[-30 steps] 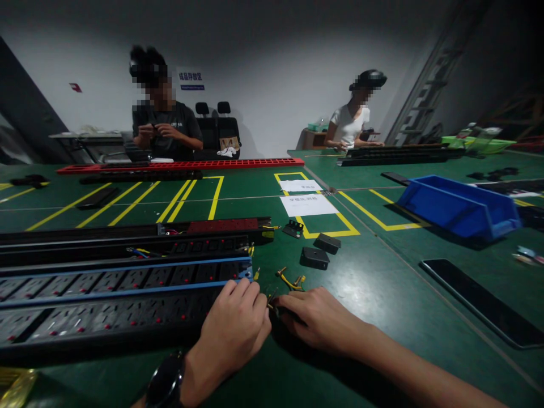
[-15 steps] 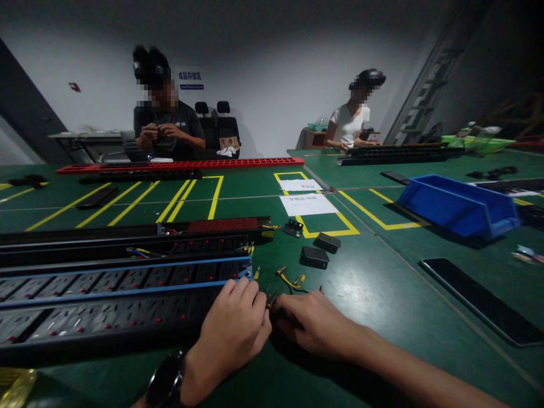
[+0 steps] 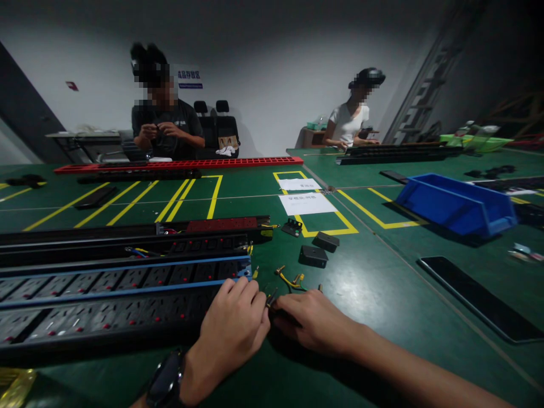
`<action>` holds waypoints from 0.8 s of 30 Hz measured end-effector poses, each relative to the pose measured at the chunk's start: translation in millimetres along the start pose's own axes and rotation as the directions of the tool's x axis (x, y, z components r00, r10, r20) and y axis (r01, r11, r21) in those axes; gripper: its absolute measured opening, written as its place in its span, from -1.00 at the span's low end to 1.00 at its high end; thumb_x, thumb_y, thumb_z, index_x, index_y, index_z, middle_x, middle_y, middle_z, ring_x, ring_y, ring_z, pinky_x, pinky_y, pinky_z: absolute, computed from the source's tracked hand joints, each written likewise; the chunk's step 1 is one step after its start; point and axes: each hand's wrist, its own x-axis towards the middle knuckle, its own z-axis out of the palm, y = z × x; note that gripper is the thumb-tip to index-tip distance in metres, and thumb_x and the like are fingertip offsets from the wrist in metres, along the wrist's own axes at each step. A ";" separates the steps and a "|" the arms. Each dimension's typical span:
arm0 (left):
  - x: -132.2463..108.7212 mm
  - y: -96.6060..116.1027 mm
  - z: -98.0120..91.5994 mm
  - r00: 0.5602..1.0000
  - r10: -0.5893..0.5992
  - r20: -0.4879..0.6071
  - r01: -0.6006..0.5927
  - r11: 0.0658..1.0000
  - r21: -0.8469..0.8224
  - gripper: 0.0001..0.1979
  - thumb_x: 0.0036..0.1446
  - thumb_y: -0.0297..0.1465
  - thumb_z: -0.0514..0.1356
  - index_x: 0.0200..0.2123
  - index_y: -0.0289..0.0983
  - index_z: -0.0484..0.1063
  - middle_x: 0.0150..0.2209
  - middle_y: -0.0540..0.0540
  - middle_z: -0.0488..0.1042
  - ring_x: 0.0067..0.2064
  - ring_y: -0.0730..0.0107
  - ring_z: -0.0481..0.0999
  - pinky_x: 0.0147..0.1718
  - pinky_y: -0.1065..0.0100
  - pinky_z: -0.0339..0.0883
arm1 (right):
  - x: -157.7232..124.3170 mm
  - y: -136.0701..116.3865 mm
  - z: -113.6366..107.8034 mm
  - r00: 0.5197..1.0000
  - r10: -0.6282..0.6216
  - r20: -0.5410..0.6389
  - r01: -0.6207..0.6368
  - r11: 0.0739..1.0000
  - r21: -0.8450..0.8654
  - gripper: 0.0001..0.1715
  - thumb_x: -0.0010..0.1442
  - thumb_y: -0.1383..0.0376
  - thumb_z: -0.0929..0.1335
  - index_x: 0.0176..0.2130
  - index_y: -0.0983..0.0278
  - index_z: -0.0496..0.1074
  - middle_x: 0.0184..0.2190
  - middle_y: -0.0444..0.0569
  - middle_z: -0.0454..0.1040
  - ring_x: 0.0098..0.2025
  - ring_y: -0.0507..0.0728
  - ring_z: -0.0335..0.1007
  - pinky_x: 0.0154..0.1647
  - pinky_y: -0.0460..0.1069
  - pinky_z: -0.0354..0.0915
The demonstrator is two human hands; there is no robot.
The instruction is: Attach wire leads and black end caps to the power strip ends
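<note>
My left hand (image 3: 236, 322), with a dark watch (image 3: 165, 378) on its wrist, is closed at the right end of the nearest black power strip (image 3: 106, 320). Its fingertips are hidden behind its own knuckles. Facing it, my right hand (image 3: 317, 326) is pinched closed, its fingertips almost meeting the left hand. A small, dark, thin piece (image 3: 271, 298) shows between the two hands, too small to name. Just beyond them lie short yellow-green wires (image 3: 291, 280) with metal ends. A blue-edged power strip (image 3: 127, 279) lies alongside the nearest one.
Two black end caps (image 3: 313, 256) and a black bracket (image 3: 292, 227) lie beyond the wires. To the right are a phone-like black slab (image 3: 480, 297) and a blue bin (image 3: 457, 205). Two people sit across the green table (image 3: 369, 272), behind a long red frame (image 3: 182, 165).
Both hands keep almost the same place and grip. The whole view has shifted very slightly.
</note>
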 end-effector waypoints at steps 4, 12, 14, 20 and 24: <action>0.0 0.1 -1.3 1.000 0.005 0.002 -0.005 1.000 0.006 -0.88 0.29 -0.51 0.23 -0.32 -0.22 0.45 -0.28 -0.11 0.50 -0.21 0.04 0.45 -0.20 0.08 0.23 | 0.8 3.1 5.8 0.999 -0.027 -0.038 0.026 0.999 -0.034 -0.90 0.43 0.35 0.36 -0.11 0.27 0.52 -0.26 -0.04 0.69 -0.35 0.08 0.51 -0.37 -0.01 0.06; -0.5 -1.7 -1.8 0.999 0.032 0.004 -0.032 0.999 -0.013 -0.87 0.31 -0.52 0.22 -0.31 -0.21 0.46 -0.28 -0.10 0.51 -0.21 0.04 0.44 -0.19 0.06 0.25 | 1.3 2.8 3.2 0.995 -0.039 -0.088 0.029 0.993 -0.114 -0.88 0.41 0.36 0.37 -0.14 0.24 0.55 -0.29 -0.07 0.69 -0.39 0.06 0.52 -0.41 0.02 -0.02; -0.9 -2.3 -0.9 0.999 0.035 0.000 -0.035 0.999 -0.014 -0.87 0.30 -0.51 0.22 -0.32 -0.21 0.46 -0.29 -0.10 0.50 -0.21 0.04 0.44 -0.19 0.07 0.26 | 1.1 4.2 3.7 0.994 -0.038 -0.099 0.025 0.991 -0.131 -0.89 0.39 0.36 0.38 -0.15 0.24 0.56 -0.31 -0.08 0.69 -0.40 0.06 0.52 -0.41 0.02 -0.02; -1.2 -1.8 -0.9 0.999 0.016 -0.033 -0.016 1.000 -0.013 -0.90 0.27 -0.50 0.23 -0.32 -0.21 0.47 -0.29 -0.12 0.51 -0.21 0.04 0.45 -0.19 0.08 0.28 | 0.1 8.9 6.5 0.990 -0.061 -0.124 0.043 0.989 -0.142 -0.90 0.34 0.39 0.39 -0.19 0.23 0.54 -0.33 -0.10 0.68 -0.43 0.05 0.50 -0.41 0.02 -0.02; -0.3 -1.5 -2.0 0.999 0.014 -0.032 -0.014 1.000 -0.014 -0.91 0.25 -0.50 0.24 -0.31 -0.21 0.47 -0.28 -0.12 0.50 -0.21 0.03 0.45 -0.19 0.07 0.29 | -0.1 8.8 5.0 0.991 -0.054 -0.122 0.037 0.990 -0.136 -0.90 0.32 0.40 0.39 -0.21 0.22 0.52 -0.36 -0.12 0.67 -0.45 0.04 0.46 -0.42 0.02 -0.05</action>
